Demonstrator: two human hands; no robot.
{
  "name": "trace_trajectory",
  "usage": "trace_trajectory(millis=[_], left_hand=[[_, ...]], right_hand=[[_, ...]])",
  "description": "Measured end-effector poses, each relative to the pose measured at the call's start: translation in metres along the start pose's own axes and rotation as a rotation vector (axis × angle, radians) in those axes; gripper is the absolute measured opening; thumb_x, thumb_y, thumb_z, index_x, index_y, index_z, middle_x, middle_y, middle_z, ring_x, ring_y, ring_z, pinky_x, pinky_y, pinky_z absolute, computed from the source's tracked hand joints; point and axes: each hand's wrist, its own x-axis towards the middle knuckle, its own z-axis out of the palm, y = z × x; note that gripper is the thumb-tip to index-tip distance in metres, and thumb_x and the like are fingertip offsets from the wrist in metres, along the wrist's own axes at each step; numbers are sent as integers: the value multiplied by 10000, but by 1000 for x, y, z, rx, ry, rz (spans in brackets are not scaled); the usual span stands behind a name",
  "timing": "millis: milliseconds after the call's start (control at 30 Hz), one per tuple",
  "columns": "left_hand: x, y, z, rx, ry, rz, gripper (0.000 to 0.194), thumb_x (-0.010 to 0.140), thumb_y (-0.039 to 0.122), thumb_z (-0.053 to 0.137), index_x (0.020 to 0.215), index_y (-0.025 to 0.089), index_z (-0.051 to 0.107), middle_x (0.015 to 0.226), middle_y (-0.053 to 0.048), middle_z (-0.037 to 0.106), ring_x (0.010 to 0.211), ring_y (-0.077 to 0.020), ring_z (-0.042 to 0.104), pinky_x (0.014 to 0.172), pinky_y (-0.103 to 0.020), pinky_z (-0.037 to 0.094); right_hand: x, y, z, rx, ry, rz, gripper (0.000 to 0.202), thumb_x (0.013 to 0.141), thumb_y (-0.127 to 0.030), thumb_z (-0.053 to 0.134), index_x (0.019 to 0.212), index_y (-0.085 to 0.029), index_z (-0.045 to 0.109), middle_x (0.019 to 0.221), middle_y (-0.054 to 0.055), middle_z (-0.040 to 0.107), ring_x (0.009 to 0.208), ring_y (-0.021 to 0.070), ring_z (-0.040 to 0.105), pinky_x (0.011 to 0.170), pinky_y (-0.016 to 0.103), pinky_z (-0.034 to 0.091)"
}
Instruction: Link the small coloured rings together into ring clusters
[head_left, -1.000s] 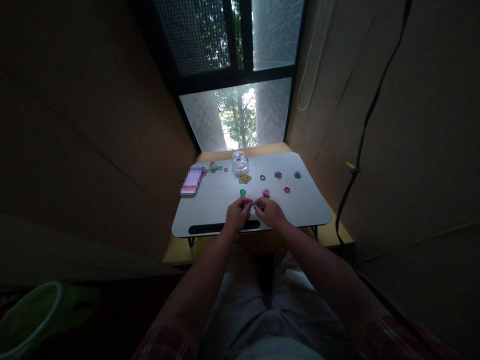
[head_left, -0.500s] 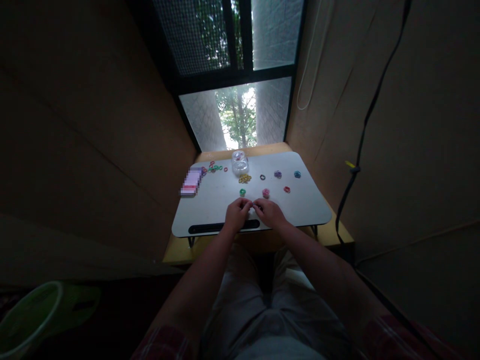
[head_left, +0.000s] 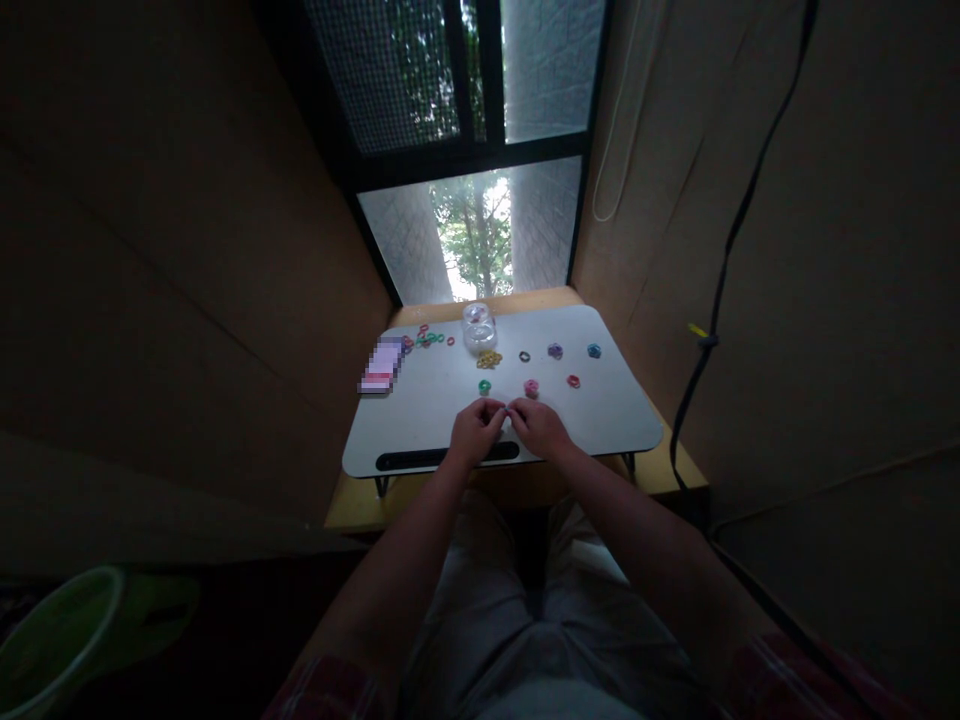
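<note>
My left hand [head_left: 475, 428] and my right hand [head_left: 538, 426] meet above the front of a white folding table [head_left: 420, 420]. The fingers of both are pinched together, fingertips nearly touching; whatever they hold is too small to make out. Just beyond them lie a green ring cluster [head_left: 484, 387] and a pink one [head_left: 531, 388]. A red cluster [head_left: 574, 381] is farther right. Behind are a yellow pile [head_left: 489, 359], a dark ring [head_left: 524, 356], a purple cluster [head_left: 555, 351] and a blue one [head_left: 594, 351].
A clear jar [head_left: 480, 330] stands at the table's back edge. Red and green rings [head_left: 429, 339] lie at the back left, beside a phone-like item [head_left: 382, 365] with a blurred screen. A black slot [head_left: 411, 459] runs along the front edge. A dark cord hangs at the right.
Both hands stay in nearly the same place, with only a slight shift of the fingers. The objects on the table keep their places.
</note>
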Motion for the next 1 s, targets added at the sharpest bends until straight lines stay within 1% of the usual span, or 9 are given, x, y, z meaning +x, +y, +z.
trace_trajectory(millis=[167, 433, 833, 1000], left_hand=[[0, -1, 0, -5, 37, -6, 248, 791, 398, 592, 859, 168, 655, 717, 5, 634, 619, -101, 533, 612, -225, 422], [0, 0, 0, -21, 18, -20, 246, 791, 408, 595, 826, 167, 635, 684, 18, 602, 604, -92, 514, 594, -214, 406], [0, 3, -1, -13, 23, -45, 241, 772, 409, 617, 768, 168, 603, 659, 32, 577, 606, -88, 498, 612, -216, 399], [0, 3, 0, -21, 38, -46, 255, 771, 419, 611, 739, 168, 577, 632, 44, 540, 583, -82, 467, 583, -209, 379]], right_hand=[[-1, -2, -1, 22, 17, 13, 186, 903, -264, 457, 844, -201, 622, 771, 20, 645, 692, 140, 540, 644, 240, 319], [-1, -3, -2, 36, 28, 12, 176, 898, -257, 468, 824, -201, 618, 777, 24, 648, 713, 146, 557, 650, 244, 331], [-1, -4, -2, 39, 24, 30, 195, 897, -270, 462, 796, -199, 611, 743, 23, 641, 676, 140, 540, 630, 239, 323], [-1, -3, -2, 50, 33, 17, 181, 889, -256, 467, 792, -198, 608, 739, 19, 634, 690, 141, 545, 642, 241, 328]])
